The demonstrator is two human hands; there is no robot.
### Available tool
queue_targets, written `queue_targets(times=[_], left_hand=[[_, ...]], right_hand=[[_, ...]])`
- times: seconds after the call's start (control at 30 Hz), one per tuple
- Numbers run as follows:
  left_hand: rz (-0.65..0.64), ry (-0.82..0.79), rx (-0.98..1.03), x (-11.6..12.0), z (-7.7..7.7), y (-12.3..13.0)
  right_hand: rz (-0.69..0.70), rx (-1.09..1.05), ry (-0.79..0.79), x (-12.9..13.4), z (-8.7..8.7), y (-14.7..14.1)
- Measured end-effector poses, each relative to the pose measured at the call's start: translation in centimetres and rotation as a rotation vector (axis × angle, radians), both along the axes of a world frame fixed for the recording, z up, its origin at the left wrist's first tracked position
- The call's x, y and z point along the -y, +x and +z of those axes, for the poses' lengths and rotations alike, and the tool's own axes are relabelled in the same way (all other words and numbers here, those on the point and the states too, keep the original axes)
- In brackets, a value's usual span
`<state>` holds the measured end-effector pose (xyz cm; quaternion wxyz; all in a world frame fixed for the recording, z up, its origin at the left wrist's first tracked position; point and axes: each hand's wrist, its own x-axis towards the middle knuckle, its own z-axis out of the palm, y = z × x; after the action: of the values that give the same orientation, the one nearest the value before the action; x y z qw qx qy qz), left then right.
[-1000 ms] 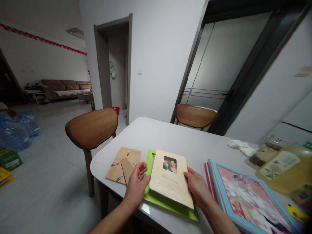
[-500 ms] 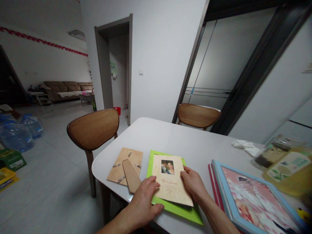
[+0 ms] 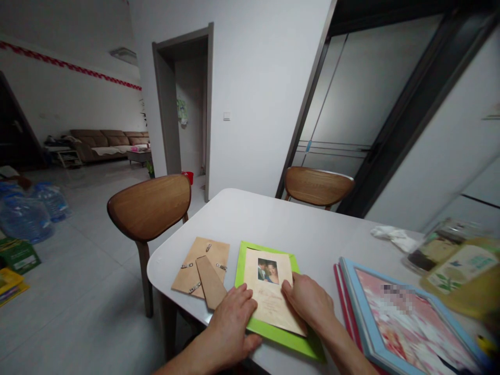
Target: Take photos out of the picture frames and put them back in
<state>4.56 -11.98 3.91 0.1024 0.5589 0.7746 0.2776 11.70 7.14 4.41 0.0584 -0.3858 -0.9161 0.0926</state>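
A lime-green picture frame (image 3: 281,341) lies on the table. On it is a cream card (image 3: 262,307) with a small couple's photo (image 3: 267,271) and faint print, set slightly askew so that green shows around it. My left hand (image 3: 230,325) rests at the frame's lower-left corner, fingertips on the card's left edge and thumb spread apart near the bottom rim. At the right, my right hand (image 3: 310,299) pinches the card's edge, thumb on top; its other fingers are partly hidden. Left of the frame lies a brown backing board (image 3: 191,281) with metal clips and a stand leg (image 3: 210,284).
A light-blue picture frame (image 3: 375,333) lies on red items (image 3: 346,307) at the right. Behind it are a yellow-liquid bottle (image 3: 461,276), a jar (image 3: 433,247) and a white tissue (image 3: 394,237). Wooden chairs (image 3: 152,205) (image 3: 318,185) stand by the white table (image 3: 250,213).
My right hand has moved slightly left, its thumb farther over the card. The card has shifted a little left and down on the frame. My left hand is almost unmoved.
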Motion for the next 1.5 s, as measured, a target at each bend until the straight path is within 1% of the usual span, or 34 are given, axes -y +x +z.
queue_targets(times=[0.07, 0.13, 0.27, 0.33, 0.43, 0.53, 0.6, 0.67, 0.73, 0.83, 0.87, 0.93, 1.0, 1.07, 1.13, 1.2, 1.27, 1.33, 1.43, 1.5], left_hand=[[-0.008, 0.008, -0.014, 0.0, -0.4, -0.1], [-0.017, 0.015, -0.016, 0.0, -0.5, -0.1], [-0.017, 0.006, 0.000, 0.2, -0.2, -0.2], [-0.025, -0.004, -0.003, 0.1, 0.0, -0.2], [-0.065, -0.008, -0.019, -0.3, 0.3, -0.2], [-0.087, 0.002, 0.010, -0.3, 0.6, -0.4], [-0.061, 0.022, 0.057, 0.3, 0.8, -1.0], [0.011, 0.061, 0.073, 1.6, 0.9, -2.4], [0.122, 0.081, 0.042, 3.3, 0.9, -4.2], [0.300, 0.003, -0.025, 5.9, 0.3, -6.9], [0.331, -0.025, -0.041, 6.6, 0.0, -7.5], [0.348, -0.044, -0.060, 7.6, -0.8, -8.1], [0.342, -0.014, -0.068, 8.2, -1.7, -8.1], [0.358, 0.030, -0.077, 8.4, -2.4, -8.0], [0.384, 0.065, -0.090, 8.4, -2.9, -8.0], [0.402, 0.089, -0.112, 8.3, -3.0, -8.2], [0.392, 0.124, -0.150, 8.0, -2.8, -8.3], [0.362, 0.190, -0.197, 7.5, -1.8, -8.1], [0.299, 0.312, -0.234, 6.4, 0.7, -7.3], [0.262, 0.375, -0.220, 5.4, 2.7, -6.4]], right_hand=[[0.004, 0.041, 0.059, 0.3, -0.1, 0.1], [0.003, 0.042, 0.084, 0.4, -0.2, 0.2], [-0.013, -0.003, 0.118, 0.6, -0.4, 0.3], [0.009, -0.002, 0.134, 0.7, -0.3, 0.2], [0.042, 0.020, 0.111, 0.6, -0.3, 0.2], [0.024, -0.008, 0.094, 0.3, -0.5, 0.3], [0.010, -0.030, 0.092, 0.3, -0.5, 0.4], [0.035, -0.086, 0.090, 0.7, -0.4, 0.4], [0.148, -0.187, 0.074, 1.9, 0.1, -0.1], [0.373, -0.302, 0.004, 5.0, 1.0, -1.7], [0.430, -0.313, -0.020, 6.3, 1.2, -2.5], [0.514, -0.315, -0.033, 8.9, 1.3, -4.1], [0.551, -0.285, -0.015, 11.1, 0.9, -5.7], [0.552, -0.258, -0.026, 12.5, 0.3, -7.0], [0.536, -0.279, -0.103, 13.1, -0.3, -7.7], [0.516, -0.353, -0.206, 13.1, -0.5, -7.9], [0.504, -0.444, -0.270, 12.8, 0.2, -7.4], [0.526, -0.523, -0.279, 12.4, 1.5, -6.5], [0.553, -0.600, -0.221, 11.4, 4.2, -4.7], [0.535, -0.628, -0.158, 10.4, 5.8, -3.3]])
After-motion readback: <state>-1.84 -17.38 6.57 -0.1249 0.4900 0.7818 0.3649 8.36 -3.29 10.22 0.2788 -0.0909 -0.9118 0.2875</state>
